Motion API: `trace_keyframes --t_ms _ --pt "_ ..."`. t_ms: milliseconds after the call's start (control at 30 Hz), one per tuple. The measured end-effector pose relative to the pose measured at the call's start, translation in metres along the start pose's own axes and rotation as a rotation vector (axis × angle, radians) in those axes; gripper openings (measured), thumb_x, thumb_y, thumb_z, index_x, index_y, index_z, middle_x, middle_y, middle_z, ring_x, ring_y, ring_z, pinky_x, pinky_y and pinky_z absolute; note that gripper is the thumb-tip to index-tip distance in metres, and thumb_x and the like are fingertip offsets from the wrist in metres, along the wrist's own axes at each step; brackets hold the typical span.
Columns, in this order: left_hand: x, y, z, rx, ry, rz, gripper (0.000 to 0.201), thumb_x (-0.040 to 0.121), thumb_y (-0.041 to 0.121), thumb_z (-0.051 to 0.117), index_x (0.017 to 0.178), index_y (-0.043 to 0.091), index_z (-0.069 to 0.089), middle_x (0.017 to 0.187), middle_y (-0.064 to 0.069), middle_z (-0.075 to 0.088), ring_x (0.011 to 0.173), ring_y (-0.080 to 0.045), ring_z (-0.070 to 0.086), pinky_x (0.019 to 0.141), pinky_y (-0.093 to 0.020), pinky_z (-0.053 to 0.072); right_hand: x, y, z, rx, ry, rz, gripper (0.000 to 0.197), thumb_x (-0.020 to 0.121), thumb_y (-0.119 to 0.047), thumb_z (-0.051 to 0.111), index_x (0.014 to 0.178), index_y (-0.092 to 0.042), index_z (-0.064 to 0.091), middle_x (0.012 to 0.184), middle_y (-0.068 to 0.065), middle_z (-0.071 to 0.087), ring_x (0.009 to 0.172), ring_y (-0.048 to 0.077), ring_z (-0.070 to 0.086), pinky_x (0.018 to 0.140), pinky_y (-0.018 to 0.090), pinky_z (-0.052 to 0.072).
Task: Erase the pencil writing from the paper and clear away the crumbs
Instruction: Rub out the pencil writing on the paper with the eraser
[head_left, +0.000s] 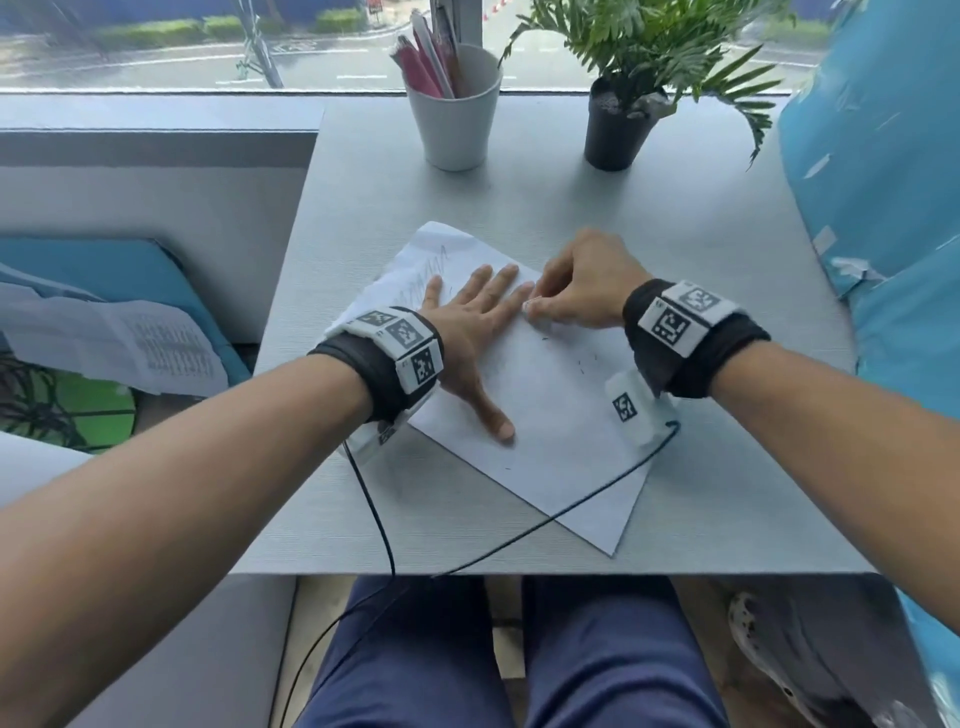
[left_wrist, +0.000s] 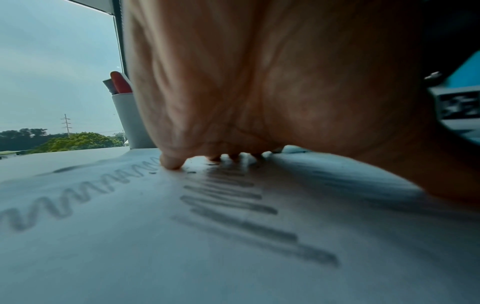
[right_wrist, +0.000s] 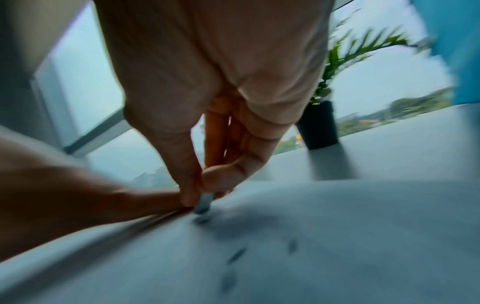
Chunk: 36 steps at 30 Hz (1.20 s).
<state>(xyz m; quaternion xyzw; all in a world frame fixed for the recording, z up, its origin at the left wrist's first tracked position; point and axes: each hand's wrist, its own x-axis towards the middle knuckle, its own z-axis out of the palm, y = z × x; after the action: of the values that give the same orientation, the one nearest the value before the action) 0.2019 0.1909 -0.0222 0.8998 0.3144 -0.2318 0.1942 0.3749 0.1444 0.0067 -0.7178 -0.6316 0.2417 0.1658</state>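
Observation:
A white sheet of paper (head_left: 545, 415) lies askew on the grey table. Pencil zigzags (head_left: 431, 265) show at its far corner, and under my left palm in the left wrist view run more pencil strokes (left_wrist: 233, 203). My left hand (head_left: 472, 322) lies flat on the paper with fingers spread. My right hand (head_left: 582, 296) pinches a small white eraser (head_left: 532, 306) between thumb and fingers, its tip on the paper beside my left fingertips; the right wrist view shows the eraser (right_wrist: 205, 202) touching the sheet. Dark eraser crumbs (head_left: 584, 364) lie scattered on the paper.
A white cup of pens (head_left: 454, 114) and a potted plant (head_left: 618, 119) stand at the table's far edge by the window. A blue padded seat back (head_left: 883, 208) rises on the right. Black cables (head_left: 379, 519) cross the paper's near corner. Papers on a blue cushion (head_left: 114, 338) lie left.

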Motion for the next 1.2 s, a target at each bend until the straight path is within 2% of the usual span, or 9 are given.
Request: trace_keyframes --t_ms 167,333,467,567,667,800,967,1133,1200 --pt "0.004 -0.001 0.004 0.029 -0.014 0.004 0.172 0.027 0.092 0.072 0.148 0.031 -0.034 0.152 0.010 -0.045 0.139 -0.017 -0.041 0.113 -0.066 -0.015 -0.044 -0.028 0.023 -0.070 -0.331 -0.179 0.003 0.073 -0.026 0.079 0.074 -0.023 0.079 0.060 -0.012 0.067 0.057 0.000 0.060 0.056 0.014 0.047" --pt "0.002 -0.002 0.003 0.006 0.012 0.007 0.172 0.025 0.091 0.073 0.149 0.032 -0.032 0.156 0.009 -0.039 0.143 -0.016 -0.037 0.114 -0.065 -0.013 0.001 -0.005 0.003 -0.026 -0.012 -0.043 0.006 0.072 -0.021 0.078 0.073 -0.016 0.079 0.052 -0.013 0.059 0.043 -0.005 0.052 0.054 0.014 0.038" --pt "0.003 -0.002 0.004 0.030 -0.001 0.006 0.173 0.027 0.093 0.071 0.150 0.026 -0.031 0.153 0.009 -0.043 0.140 -0.017 -0.040 0.114 -0.066 -0.014 -0.042 -0.026 0.031 -0.033 -0.257 -0.157 0.003 0.071 -0.024 0.079 0.073 -0.021 0.079 0.060 -0.013 0.067 0.052 -0.007 0.056 0.052 0.005 0.040" --pt "0.002 0.000 0.004 0.033 0.004 -0.001 0.173 0.028 0.090 0.073 0.151 0.026 -0.029 0.156 0.008 -0.039 0.143 -0.016 -0.036 0.115 -0.064 -0.012 -0.013 -0.009 0.009 -0.043 -0.102 -0.073 0.007 0.072 -0.023 0.079 0.074 -0.017 0.080 0.068 0.000 0.074 0.047 -0.008 0.054 0.052 0.005 0.041" --pt "0.001 0.003 0.002 0.020 0.020 -0.001 0.174 0.026 0.091 0.072 0.151 0.026 -0.029 0.157 0.007 -0.037 0.144 -0.017 -0.035 0.114 -0.066 -0.011 -0.003 -0.003 0.004 -0.018 0.045 -0.002 0.011 0.071 -0.023 0.077 0.074 -0.013 0.079 0.065 0.002 0.072 0.053 0.002 0.059 0.066 0.023 0.055" --pt "0.004 -0.001 0.005 0.036 0.002 -0.001 0.176 0.023 0.093 0.070 0.149 0.025 -0.032 0.154 0.008 -0.043 0.141 -0.018 -0.040 0.113 -0.066 -0.014 -0.048 -0.030 0.036 -0.027 -0.213 -0.160 0.005 0.072 -0.020 0.076 0.071 -0.016 0.079 0.060 -0.009 0.068 0.054 -0.001 0.057 0.054 0.009 0.044" --pt "0.002 0.001 0.003 0.001 0.015 -0.002 0.175 0.025 0.090 0.074 0.151 0.026 -0.030 0.157 0.008 -0.037 0.143 -0.017 -0.036 0.114 -0.065 -0.014 -0.009 -0.003 0.013 0.049 0.057 0.031 0.008 0.069 -0.024 0.079 0.073 -0.017 0.079 0.063 0.000 0.071 0.049 -0.001 0.056 0.052 0.010 0.044" --pt "0.004 0.000 0.004 0.021 -0.011 -0.002 0.176 0.024 0.094 0.070 0.150 0.025 -0.032 0.154 0.009 -0.042 0.141 -0.017 -0.039 0.113 -0.066 -0.015 -0.038 -0.024 0.033 0.025 -0.166 -0.082 0.007 0.071 -0.023 0.081 0.074 -0.017 0.080 0.057 -0.014 0.066 0.055 -0.004 0.060 0.054 0.007 0.045" --pt "0.001 -0.001 0.000 0.010 -0.004 0.019 0.173 0.027 0.090 0.073 0.152 0.026 -0.028 0.157 0.008 -0.038 0.143 -0.017 -0.037 0.113 -0.066 -0.015 -0.028 -0.013 0.023 0.041 -0.103 -0.027 0.008 0.071 -0.025 0.082 0.075 -0.018 0.079 0.057 -0.013 0.066 0.052 -0.006 0.058 0.051 0.002 0.040"
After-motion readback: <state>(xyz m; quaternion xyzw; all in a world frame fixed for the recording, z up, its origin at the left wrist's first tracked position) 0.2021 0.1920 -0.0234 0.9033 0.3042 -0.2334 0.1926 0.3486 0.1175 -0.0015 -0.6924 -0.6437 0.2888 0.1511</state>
